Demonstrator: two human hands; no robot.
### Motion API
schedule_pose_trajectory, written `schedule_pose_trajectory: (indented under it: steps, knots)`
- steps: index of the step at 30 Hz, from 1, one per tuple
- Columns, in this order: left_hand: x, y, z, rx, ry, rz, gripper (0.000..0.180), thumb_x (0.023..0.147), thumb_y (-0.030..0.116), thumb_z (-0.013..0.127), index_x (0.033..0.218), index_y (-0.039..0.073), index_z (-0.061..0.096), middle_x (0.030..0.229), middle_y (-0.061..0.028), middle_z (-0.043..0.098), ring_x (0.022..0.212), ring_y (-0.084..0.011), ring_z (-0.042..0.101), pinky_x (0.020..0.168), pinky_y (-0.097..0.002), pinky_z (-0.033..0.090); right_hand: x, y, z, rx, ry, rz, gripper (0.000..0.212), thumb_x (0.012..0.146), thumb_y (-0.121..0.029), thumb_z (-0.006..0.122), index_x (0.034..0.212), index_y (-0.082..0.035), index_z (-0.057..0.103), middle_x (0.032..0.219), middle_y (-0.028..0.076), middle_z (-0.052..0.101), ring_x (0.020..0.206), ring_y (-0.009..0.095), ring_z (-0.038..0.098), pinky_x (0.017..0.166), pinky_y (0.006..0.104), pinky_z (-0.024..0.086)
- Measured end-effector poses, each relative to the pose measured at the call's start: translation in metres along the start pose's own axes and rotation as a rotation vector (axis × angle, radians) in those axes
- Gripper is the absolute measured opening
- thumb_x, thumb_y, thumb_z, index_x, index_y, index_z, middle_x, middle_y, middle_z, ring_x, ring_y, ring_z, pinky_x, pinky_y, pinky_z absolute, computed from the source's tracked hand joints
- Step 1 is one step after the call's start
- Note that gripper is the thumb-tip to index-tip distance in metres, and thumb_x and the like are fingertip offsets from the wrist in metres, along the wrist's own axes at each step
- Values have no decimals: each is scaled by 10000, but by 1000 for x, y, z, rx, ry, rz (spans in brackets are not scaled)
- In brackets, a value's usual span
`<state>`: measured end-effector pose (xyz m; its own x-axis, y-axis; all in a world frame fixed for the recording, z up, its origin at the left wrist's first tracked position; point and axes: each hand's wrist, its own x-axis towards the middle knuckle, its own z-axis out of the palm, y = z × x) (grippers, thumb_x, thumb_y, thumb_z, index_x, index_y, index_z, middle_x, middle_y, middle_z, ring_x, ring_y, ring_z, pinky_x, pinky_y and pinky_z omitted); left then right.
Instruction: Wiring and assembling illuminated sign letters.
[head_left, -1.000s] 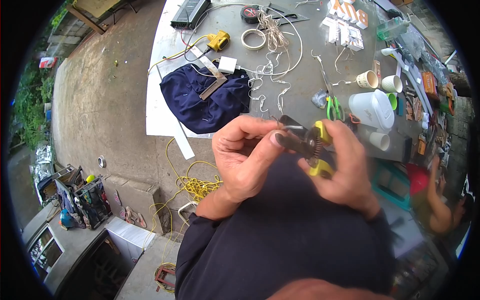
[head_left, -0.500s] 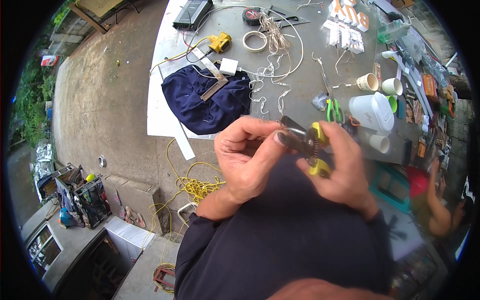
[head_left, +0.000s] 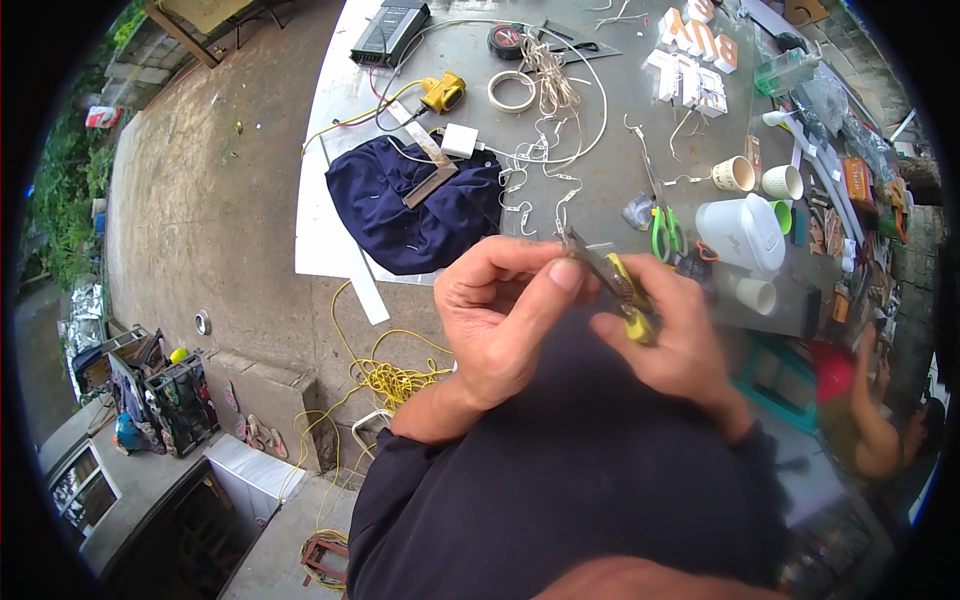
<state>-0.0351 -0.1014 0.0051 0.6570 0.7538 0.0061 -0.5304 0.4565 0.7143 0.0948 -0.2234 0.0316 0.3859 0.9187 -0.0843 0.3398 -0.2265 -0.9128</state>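
My left hand (head_left: 505, 320) is closed, with thumb and forefinger pinching a thin pale wire (head_left: 600, 245) whose end shows beside the tool's jaws. In my right hand (head_left: 675, 335) are wire strippers (head_left: 612, 280) with flat dark metal jaws, a coil spring and yellow grips. The jaws lie right at my left fingertips; fingers partly hide where they meet the wire. Just beyond, a string of small white light modules (head_left: 565, 188) on looped wire runs over the grey table (head_left: 625, 140) toward my left hand.
Dark blue cloth (head_left: 410, 225) lies at the table's near-left edge. Green-handled scissors (head_left: 662, 230), a white pitcher (head_left: 740, 235) and cups (head_left: 733, 173) stand right. A tape roll (head_left: 511, 91) and light-up letters (head_left: 690, 80) lie farther back. Yellow cord (head_left: 390, 380) coils on the ground. Another person (head_left: 875, 430) is at right.
The wire strippers' handles have come closer together and the jaws have turned in my right hand. My left hand keeps its pinch almost in place.
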Motion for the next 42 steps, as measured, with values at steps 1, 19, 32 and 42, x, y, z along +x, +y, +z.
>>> schedule_pose_trajectory:
  steps: [1,19,32,42]
  knots:
    - [0,0,0,4,0,-10,97,933,-39,658,1030,-42,648,909,-149,727,823,-167,709,761,-299,588,1,0,-1,17,-23,21,400,826,-106,780,1153,21,587,957,191,664,874,332,691,785,374,531]
    - [4,0,1,167,8,119,95,964,-13,628,1048,-55,628,882,-134,716,810,-155,698,751,-268,559,4,3,1,64,-68,64,383,832,-131,776,1133,21,594,905,184,665,811,320,679,740,365,516]
    - [5,-1,1,376,84,80,49,969,8,608,976,-32,636,863,-120,709,744,-152,669,693,-269,537,2,10,6,141,-68,99,410,829,-166,785,1133,29,591,863,174,661,759,271,666,700,354,503]
    - [7,-6,1,320,59,94,45,975,13,599,995,-23,616,879,-123,701,746,-145,652,676,-265,516,3,9,7,48,-47,91,401,824,-116,759,1171,4,597,928,97,658,830,184,626,766,314,483]
